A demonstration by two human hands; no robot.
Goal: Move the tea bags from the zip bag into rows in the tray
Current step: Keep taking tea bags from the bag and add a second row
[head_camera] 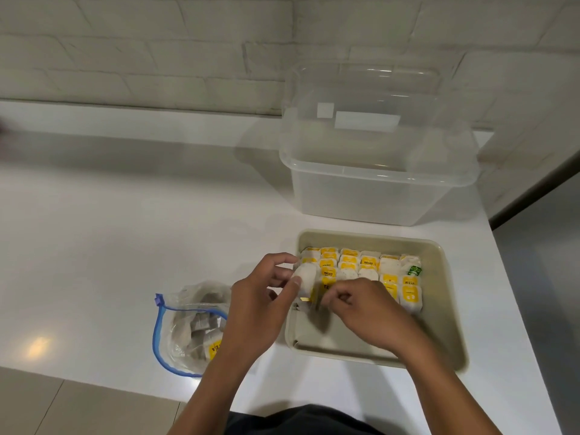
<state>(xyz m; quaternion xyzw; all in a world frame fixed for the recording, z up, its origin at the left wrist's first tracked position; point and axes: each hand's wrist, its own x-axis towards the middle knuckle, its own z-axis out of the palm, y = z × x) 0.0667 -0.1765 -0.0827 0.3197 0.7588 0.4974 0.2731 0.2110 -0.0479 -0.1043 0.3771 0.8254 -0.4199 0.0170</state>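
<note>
Several rows of tea bags (361, 271) already filled the far half of the tray (439, 309), which sat near the counter's (125, 230) right edge, toward the front. Your left hand (263, 296) pinched a white tea bag (306, 277) between thumb and fingers at the tray's left wall. Your right hand (357, 306) had fingers curled down at the front end of the leftmost rows; whether it held a bag or just pressed one in, I couldn't tell. The zip bag (191, 328) lay open on the counter left of the tray, near the front edge, with more tea bags inside.

Risks, as I judged them: the packed bags stood on edge and looked loose, so a nudge from your right knuckles could tip a row over. The pinched bag was at the tray wall, so it could catch on the rim or drop outside. The zip bag sat close to the front edge and your left forearm passed over it, so a drag could pull it off.

Materials: tea bags were small flat paper squares, white with yellow print, one with green. Tray was beige, rectangular, rounded corners, smooth matte plastic. Zip bag was thin crinkled clear film with a blue seal and slider. Clear plastic box (376, 183) behind the tray, rigid, empty-looking. Counter was glossy white.
</note>
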